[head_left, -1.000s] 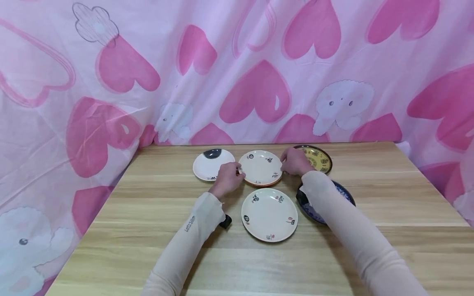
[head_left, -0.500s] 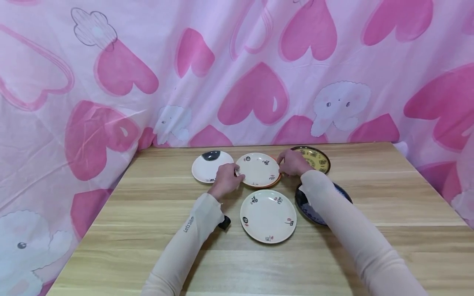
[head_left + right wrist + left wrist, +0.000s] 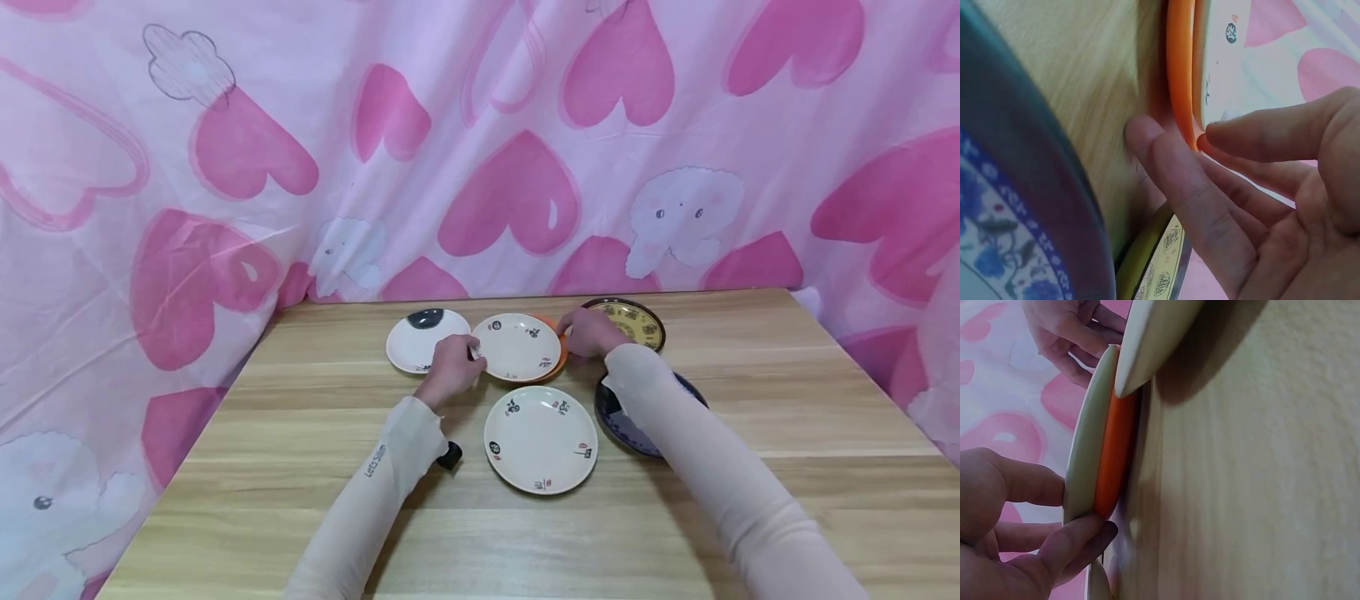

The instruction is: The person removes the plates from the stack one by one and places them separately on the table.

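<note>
In the middle of the back row a cream plate point(image 3: 516, 347) with small dark motifs lies on an orange plate point(image 3: 1180, 69), shifted left so an orange crescent shows at its right. My left hand point(image 3: 452, 365) pinches the cream plate's left rim; the left wrist view shows its fingers point(image 3: 1079, 540) bent around the edge, down to the orange side. At the opposite side, my right hand point(image 3: 592, 333) holds the orange plate's rim between its fingertips. A larger cream plate point(image 3: 540, 440) lies in front of both hands.
Left of the stack lies a white plate point(image 3: 411, 343) with a black patch. A yellow plate point(image 3: 637, 323) with a dark rim lies behind the right hand. The right forearm partly covers a blue-patterned dark plate point(image 3: 630, 429). A pink heart-print curtain point(image 3: 525, 200) hangs behind the wooden table point(image 3: 262, 467).
The cream plate has slid left on the orange plate, drawn by my left hand, and more orange shows at the right. My right hand stays at the orange rim. The view has shifted slightly.
</note>
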The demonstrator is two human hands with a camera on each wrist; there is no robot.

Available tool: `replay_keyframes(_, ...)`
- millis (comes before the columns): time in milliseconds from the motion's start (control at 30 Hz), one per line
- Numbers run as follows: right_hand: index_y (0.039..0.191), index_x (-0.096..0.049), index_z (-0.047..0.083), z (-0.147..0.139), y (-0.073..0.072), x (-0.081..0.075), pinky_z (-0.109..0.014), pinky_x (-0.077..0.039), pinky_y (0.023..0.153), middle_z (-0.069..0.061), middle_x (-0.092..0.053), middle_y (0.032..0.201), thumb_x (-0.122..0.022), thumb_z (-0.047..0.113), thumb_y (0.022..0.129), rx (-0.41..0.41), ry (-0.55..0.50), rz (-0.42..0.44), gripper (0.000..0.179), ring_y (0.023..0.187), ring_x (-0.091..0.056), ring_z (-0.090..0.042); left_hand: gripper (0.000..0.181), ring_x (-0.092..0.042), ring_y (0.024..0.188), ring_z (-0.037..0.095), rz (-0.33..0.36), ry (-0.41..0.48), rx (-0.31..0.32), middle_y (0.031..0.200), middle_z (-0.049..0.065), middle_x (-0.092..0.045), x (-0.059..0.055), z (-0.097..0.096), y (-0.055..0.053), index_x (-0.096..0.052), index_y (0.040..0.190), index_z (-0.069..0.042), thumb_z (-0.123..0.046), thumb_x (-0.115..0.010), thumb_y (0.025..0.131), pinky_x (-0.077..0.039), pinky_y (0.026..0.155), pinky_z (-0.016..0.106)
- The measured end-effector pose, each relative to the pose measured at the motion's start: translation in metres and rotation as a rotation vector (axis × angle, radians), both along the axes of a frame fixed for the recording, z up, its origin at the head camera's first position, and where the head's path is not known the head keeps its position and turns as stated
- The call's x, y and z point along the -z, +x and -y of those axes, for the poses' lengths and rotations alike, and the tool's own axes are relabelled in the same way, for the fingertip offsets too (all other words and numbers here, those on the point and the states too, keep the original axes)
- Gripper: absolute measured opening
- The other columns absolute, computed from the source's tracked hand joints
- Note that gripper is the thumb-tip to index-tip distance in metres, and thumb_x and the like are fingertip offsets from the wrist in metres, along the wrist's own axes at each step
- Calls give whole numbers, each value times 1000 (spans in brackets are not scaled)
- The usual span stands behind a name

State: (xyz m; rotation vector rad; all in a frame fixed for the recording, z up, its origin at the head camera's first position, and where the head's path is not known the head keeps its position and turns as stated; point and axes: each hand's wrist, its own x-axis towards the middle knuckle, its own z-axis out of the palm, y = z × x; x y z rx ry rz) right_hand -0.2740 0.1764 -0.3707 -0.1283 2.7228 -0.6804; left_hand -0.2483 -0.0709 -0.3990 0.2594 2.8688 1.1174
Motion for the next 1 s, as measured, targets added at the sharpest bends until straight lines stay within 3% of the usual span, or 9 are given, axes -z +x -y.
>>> replay_keyframes(200,128,-65,5,3,0,2,-25,-50,64,-21,-65,122,-55,-3,87,11,-12,34,43,69,-66,-16,40,-64,104,24,10,40,-7,118,18,-71,0,10,4,-65,126,4,-7,-68,87,-53,95,37)
replay_keyframes(367,127,-65,6,4,1,2,-26,-51,67,-22,-60,132,-55,-3,88,8,7,16,42,72,-65,-17,42,-67,104,27,34,111,-45,116,19,-71,-1,16,1,-65,127,1,-5,-68,86,-56,93,37)
replay_keyframes(600,126,-65,6,4,-1,4,-33,-50,81,-24,-56,138,-54,-1,89,-6,38,-13,40,71,-66,-16,42,-67,108,28,69,202,-74,120,18,-69,3,19,-1,-65,128,-1,-4,-67,86,-57,90,34)
replay_keyframes(1000,128,-64,4,3,3,2,-25,-53,65,-23,-61,132,-57,-3,86,12,-14,-10,44,69,-68,-15,40,-69,102,25,128,399,-106,118,21,-67,10,36,9,-67,124,2,3,-65,85,-54,77,21)
